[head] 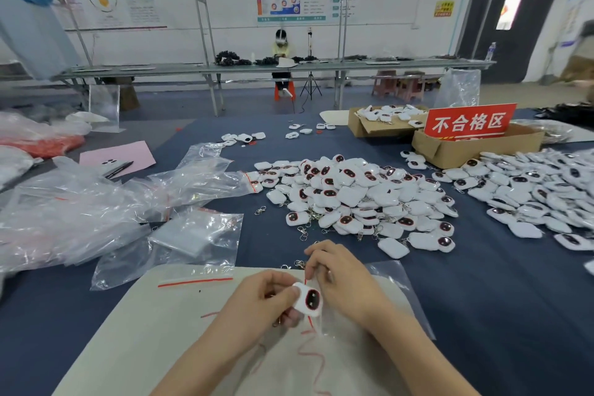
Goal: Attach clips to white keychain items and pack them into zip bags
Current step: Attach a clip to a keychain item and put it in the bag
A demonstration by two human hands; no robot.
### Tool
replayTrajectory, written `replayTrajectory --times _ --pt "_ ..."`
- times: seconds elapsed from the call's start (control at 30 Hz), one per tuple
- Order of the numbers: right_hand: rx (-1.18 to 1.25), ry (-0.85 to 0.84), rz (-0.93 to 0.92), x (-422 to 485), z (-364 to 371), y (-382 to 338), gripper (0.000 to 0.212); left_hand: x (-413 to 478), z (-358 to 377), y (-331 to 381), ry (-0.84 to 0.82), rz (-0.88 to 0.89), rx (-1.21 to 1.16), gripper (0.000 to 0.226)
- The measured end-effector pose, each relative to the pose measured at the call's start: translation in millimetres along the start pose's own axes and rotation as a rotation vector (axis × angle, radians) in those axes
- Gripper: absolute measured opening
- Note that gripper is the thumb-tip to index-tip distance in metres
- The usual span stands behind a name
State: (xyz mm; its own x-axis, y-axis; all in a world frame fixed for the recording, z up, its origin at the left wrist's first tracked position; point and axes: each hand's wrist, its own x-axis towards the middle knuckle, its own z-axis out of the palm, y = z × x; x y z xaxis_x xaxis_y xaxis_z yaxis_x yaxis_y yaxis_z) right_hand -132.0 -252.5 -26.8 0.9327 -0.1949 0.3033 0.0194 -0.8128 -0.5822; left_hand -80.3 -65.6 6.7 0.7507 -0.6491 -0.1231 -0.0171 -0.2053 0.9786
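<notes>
Early on | left hand [266, 296] pinches white padded keychain with dark oval face [310, 299] | right hand [340, 276] pinches small clear zip bag [316, 324] | loose keychain heap [353, 196], 1 o'clock, likely unpacked

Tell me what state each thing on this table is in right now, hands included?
Left hand, gripping the white padded keychain with dark oval face.
Right hand, pinching the small clear zip bag, keychain at its mouth.
Flat clear red-striped zip bag, lying empty.
Heap of white keychains, loose, unbagged.
Brown cardboard box with red sign, flaps open.
Far brown cardboard box, open, holding white keychains.
</notes>
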Motion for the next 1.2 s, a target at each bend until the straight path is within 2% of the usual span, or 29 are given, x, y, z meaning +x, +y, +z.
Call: replayTrajectory --times 0.17,0.3,0.4,0.53,0.77,0.87,0.97,1.03,1.1,1.2 --pt "-0.021 0.065 0.048 1.7 -7.2 -9.4 0.034 -0.6 15.0 10.7 -0.017 0.003 0.076 0.01" --pt "0.019 0.091 0.104 6.4 -12.4 -17.0 0.031 -1.1 20.4 13.4 -0.105 0.066 0.278 0.026" --pt "0.051 0.095 0.133 7.2 -9.5 -20.6 0.028 -3.4 19.0 8.0 -0.106 0.034 0.235 0.009" --pt "0.097 0.086 0.158 6.9 -5.0 -24.1 0.023 -4.4 19.9 -1.9 -0.097 0.031 0.134 0.007" --pt "0.192 -0.047 0.188 5.4 -13.4 -19.0 0.03 -0.6 9.6 -12.4 -0.09 0.185 0.373 0.015" --pt "0.237 -0.078 0.162 7.3 -17.2 -15.1 0.035 4.4 7.7 -16.0 0.006 0.171 0.212 0.02" --pt "0.285 -0.016 0.165 13.1 -20.4 -10.6 0.045 16.6 3.9 -15.7 0.071 0.154 0.058 0.021" --pt "0.221 0.083 0.174 20.8 -22.3 -7.0 0.045 28.0 0.4 -12.9 0.148 0.168 0.013 0.022" --pt "0.01 0.169 0.186 31.3 -21.4 0.5 0.041 41.5 -0.3 -10.1 0.213 0.182 0.028 0.022" --pt "-0.31 0.211 0.337 38.5 -15.9 10.6 0.04 64.1 3.3 -7.8 0.269 0.204 0.157 0.022"
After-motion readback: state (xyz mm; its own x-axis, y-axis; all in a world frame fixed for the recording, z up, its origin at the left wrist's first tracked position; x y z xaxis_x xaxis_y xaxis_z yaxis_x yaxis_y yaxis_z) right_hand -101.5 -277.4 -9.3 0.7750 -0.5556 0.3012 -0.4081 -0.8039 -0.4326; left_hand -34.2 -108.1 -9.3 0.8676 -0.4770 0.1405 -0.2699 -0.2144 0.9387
